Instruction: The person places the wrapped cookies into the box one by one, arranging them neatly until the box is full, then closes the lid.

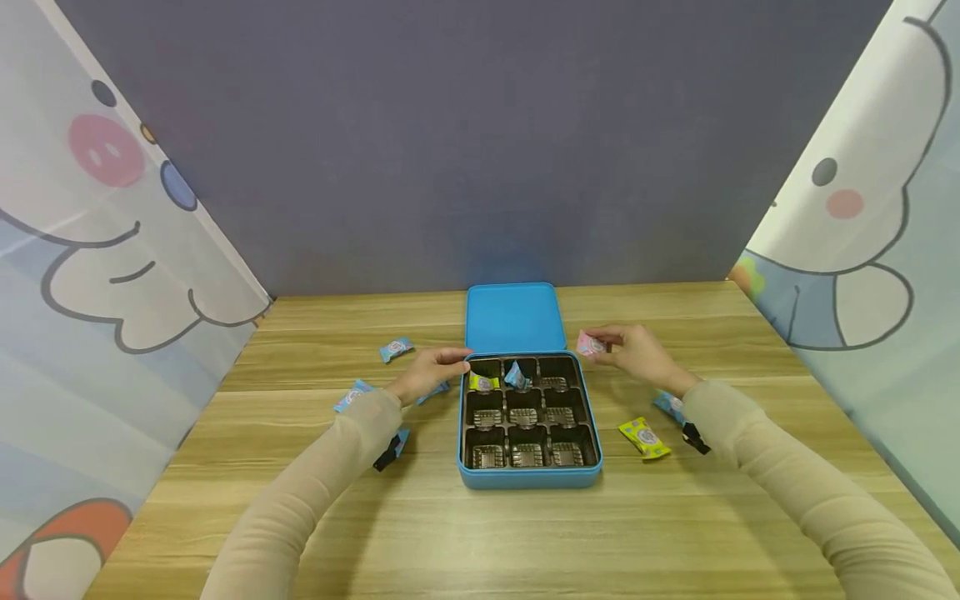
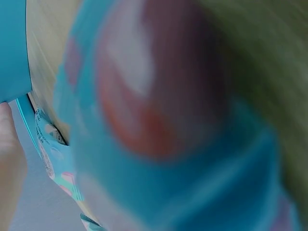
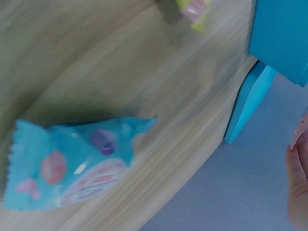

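A blue tin box (image 1: 529, 478) holds a dark tray (image 1: 502, 422) divided into several compartments. In the back-left compartment lies a yellow-green wrapped candy (image 1: 483, 382); a blue wrapped candy (image 1: 516, 376) stands tilted in the back-middle one. My left hand (image 1: 431, 372) touches the box's back-left corner with extended fingers and thumb. To the right of the box, my right hand (image 1: 637, 354) pinches a pink wrapped candy (image 1: 590, 343) above the table. Only part of this hand (image 3: 299, 175) appears at the right wrist view's edge.
The blue lid (image 1: 514, 317) lies behind the box. Blue candies (image 1: 396, 348) are scattered on the left, some partly hidden by the left arm. On the right lie a yellow-green candy (image 1: 643, 438) and a blue candy (image 3: 82, 163). A grey panel (image 1: 495, 150) stands behind the table.
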Available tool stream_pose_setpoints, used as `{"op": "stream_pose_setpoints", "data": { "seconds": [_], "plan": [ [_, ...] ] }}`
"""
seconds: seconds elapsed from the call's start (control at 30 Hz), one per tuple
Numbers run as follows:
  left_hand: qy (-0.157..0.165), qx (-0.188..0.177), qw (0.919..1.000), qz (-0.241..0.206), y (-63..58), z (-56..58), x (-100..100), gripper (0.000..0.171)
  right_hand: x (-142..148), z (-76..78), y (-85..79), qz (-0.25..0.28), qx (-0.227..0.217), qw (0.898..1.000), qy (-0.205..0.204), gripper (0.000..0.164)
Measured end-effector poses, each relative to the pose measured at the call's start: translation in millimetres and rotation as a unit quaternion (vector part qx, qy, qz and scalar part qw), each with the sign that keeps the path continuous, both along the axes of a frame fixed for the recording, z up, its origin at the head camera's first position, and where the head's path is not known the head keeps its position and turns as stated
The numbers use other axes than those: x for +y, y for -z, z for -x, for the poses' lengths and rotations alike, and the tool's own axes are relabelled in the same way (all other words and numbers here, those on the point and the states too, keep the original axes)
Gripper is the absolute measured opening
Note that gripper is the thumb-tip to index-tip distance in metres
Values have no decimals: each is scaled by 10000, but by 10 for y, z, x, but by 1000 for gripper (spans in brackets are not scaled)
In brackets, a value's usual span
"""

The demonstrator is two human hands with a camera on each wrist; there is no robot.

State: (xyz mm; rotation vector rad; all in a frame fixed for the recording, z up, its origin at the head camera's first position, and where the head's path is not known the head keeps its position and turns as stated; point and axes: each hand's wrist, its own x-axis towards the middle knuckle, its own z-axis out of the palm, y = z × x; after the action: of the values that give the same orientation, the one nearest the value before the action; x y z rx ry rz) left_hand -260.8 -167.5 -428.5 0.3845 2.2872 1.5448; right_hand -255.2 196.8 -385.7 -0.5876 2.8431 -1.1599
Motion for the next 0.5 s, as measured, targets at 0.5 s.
{"op": "stream_pose_setpoints", "data": {
  "seconds": [0.5],
  "plan": [
    [65, -47, 9999, -81, 2, 18, -12, 43, -222, -5, -100, 194, 46, 9995, -229, 45]
  ]
}}
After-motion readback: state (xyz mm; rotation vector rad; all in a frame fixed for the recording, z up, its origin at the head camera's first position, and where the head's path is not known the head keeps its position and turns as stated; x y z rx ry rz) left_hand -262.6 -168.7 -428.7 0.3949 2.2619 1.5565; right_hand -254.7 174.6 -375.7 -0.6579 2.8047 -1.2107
